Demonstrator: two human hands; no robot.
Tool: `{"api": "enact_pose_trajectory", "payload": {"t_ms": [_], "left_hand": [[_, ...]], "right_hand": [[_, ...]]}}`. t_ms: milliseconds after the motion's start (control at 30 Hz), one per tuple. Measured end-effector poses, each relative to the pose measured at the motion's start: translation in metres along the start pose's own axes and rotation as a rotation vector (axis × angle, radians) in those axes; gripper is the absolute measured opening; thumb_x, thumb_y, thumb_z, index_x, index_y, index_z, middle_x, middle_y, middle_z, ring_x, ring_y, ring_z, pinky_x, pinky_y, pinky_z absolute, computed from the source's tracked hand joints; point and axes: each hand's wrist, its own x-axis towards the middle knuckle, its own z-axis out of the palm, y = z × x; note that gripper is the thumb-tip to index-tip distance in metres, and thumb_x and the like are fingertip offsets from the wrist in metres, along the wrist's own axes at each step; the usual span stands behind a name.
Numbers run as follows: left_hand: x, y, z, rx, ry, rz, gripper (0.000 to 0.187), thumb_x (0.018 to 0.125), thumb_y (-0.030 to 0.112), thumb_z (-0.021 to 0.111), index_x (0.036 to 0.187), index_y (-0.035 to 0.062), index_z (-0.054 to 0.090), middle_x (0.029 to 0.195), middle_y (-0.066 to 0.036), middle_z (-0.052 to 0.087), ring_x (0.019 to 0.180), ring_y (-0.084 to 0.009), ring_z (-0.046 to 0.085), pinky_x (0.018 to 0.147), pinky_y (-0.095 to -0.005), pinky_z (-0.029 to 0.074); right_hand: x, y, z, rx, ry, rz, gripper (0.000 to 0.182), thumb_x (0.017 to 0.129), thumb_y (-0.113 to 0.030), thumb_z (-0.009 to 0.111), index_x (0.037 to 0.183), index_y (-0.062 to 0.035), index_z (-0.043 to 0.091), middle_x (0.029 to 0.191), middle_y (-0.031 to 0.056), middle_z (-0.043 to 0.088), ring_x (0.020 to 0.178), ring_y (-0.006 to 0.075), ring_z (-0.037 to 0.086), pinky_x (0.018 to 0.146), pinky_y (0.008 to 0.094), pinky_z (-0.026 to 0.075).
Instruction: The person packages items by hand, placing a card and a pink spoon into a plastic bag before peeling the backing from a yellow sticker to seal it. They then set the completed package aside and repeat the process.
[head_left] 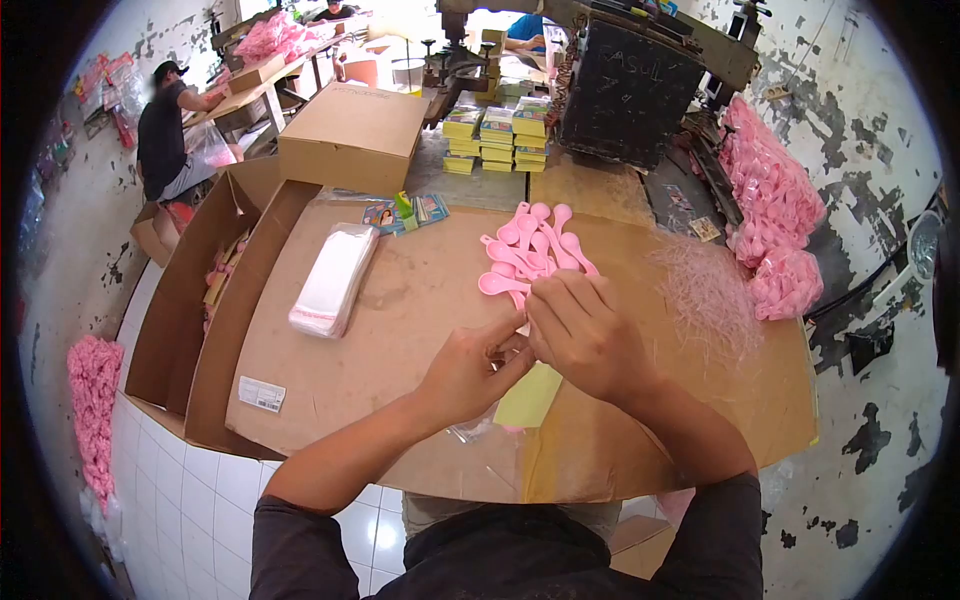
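Note:
My left hand (472, 368) and my right hand (590, 328) meet over the cardboard-covered table, fingertips pinched close together. What they pinch is hidden by the fingers. Just below them is a pale yellow-green card (528, 398), with a bit of clear plastic (470, 430) and a trace of pink at its lower edge. Right beyond my fingers lies a loose pile of pink plastic measuring spoons (525, 245). To the left rests a stack of clear plastic bags (335, 280).
Printed cards (425, 212) with a green clip-like item lie behind the bags. Yellow card stacks (497, 135) stand by a black machine box (630, 90). Cartons (350, 130) line the left. Pink shreds (710, 300) and bagged pink spoons (770, 190) are right. A seated person (165, 130) works far left.

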Motion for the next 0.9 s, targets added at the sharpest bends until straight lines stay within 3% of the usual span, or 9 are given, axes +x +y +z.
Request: {"api": "enact_pose_trajectory", "payload": {"t_ms": [200,300,367,433,533,633,733,800,900], "left_hand": [[0.004,-0.007,0.003,-0.146,-0.001,0.026,0.043,0.1,0.012,0.068,0.14,-0.0024,0.057,0.092,-0.011,0.079,0.078,-0.0107,0.071,0.071,-0.0307,0.058],[0.006,-0.001,-0.003,-0.308,-0.097,-0.146,0.044,0.104,0.009,0.063,0.145,-0.0026,0.053,0.105,-0.013,0.078,0.096,-0.0116,0.072,0.087,-0.0279,0.055],[0.006,-0.006,-0.002,-0.38,-0.098,-0.144,0.043,0.104,0.01,0.062,0.145,-0.0014,0.052,0.107,-0.014,0.078,0.098,-0.0124,0.072,0.088,-0.0284,0.056],[0.008,-0.005,-0.001,-0.444,-0.091,-0.145,0.042,0.105,0.01,0.062,0.145,-0.0003,0.053,0.107,-0.013,0.078,0.101,-0.0125,0.071,0.089,-0.0284,0.055],[0.009,0.003,0.0,-0.496,-0.061,-0.139,0.041,0.105,0.009,0.061,0.144,0.0006,0.053,0.109,-0.013,0.077,0.104,-0.0125,0.071,0.09,-0.0284,0.055],[0.009,-0.001,0.003,-0.487,-0.056,-0.112,0.043,0.104,0.008,0.062,0.145,0.0001,0.052,0.112,-0.015,0.077,0.103,-0.014,0.071,0.089,-0.0293,0.057],[0.009,-0.004,0.004,-0.471,-0.051,-0.129,0.043,0.104,0.007,0.062,0.145,-0.0006,0.052,0.112,-0.015,0.077,0.103,-0.0138,0.071,0.09,-0.0296,0.056],[0.011,-0.005,0.003,-0.46,-0.042,-0.139,0.043,0.104,0.008,0.063,0.144,-0.0012,0.053,0.112,-0.014,0.077,0.103,-0.0136,0.071,0.09,-0.0297,0.056],[0.011,-0.004,0.003,-0.473,-0.004,-0.16,0.042,0.104,0.008,0.062,0.143,-0.0023,0.053,0.112,-0.014,0.077,0.102,-0.0136,0.071,0.09,-0.0294,0.056]], "right_hand": [[-0.011,0.037,-0.013,0.264,0.04,0.206,0.012,0.087,-0.011,0.062,0.096,-0.0049,0.058,0.096,0.0125,0.058,0.092,0.0277,0.057,0.08,0.0406,0.047],[-0.038,0.087,-0.065,1.186,-0.226,0.795,0.009,0.101,-0.011,0.056,0.093,-0.0062,0.053,0.084,0.0051,0.059,0.077,0.0164,0.059,0.071,0.0334,0.049],[-0.084,0.14,-0.092,1.621,-0.221,0.814,0.012,0.105,-0.012,0.053,0.094,-0.0063,0.053,0.072,-0.0002,0.057,0.065,0.0091,0.056,0.063,0.0294,0.049],[-0.123,0.188,-0.098,1.519,-0.132,0.921,0.007,0.099,-0.007,0.056,0.105,-0.0026,0.057,0.068,0.0059,0.06,0.061,0.0214,0.06,0.063,0.0363,0.053],[-0.229,0.235,-0.061,-0.508,-0.56,0.816,0.03,0.094,-0.004,0.059,0.123,0.0014,0.057,0.083,0.0161,0.069,0.075,0.0364,0.067,0.072,0.0432,0.055],[-0.222,0.215,-0.069,-0.34,-0.219,0.728,0.041,0.089,-0.002,0.061,0.131,0.0011,0.059,0.102,0.0225,0.071,0.093,0.0455,0.066,0.082,0.0465,0.055],[-0.158,0.161,-0.069,-0.221,-0.079,0.523,0.037,0.094,-0.007,0.063,0.13,-0.0022,0.064,0.114,0.0194,0.071,0.103,0.0357,0.068,0.085,0.0422,0.055],[-0.104,0.11,-0.061,0.454,-0.328,0.897,0.028,0.097,-0.013,0.065,0.123,-0.0032,0.069,0.114,0.0152,0.072,0.102,0.0265,0.069,0.085,0.0375,0.054],[-0.068,0.05,-0.034,0.973,-0.366,0.639,0.03,0.099,-0.016,0.068,0.126,-0.0029,0.066,0.11,0.0078,0.073,0.096,0.0167,0.069,0.081,0.0336,0.054]]}}
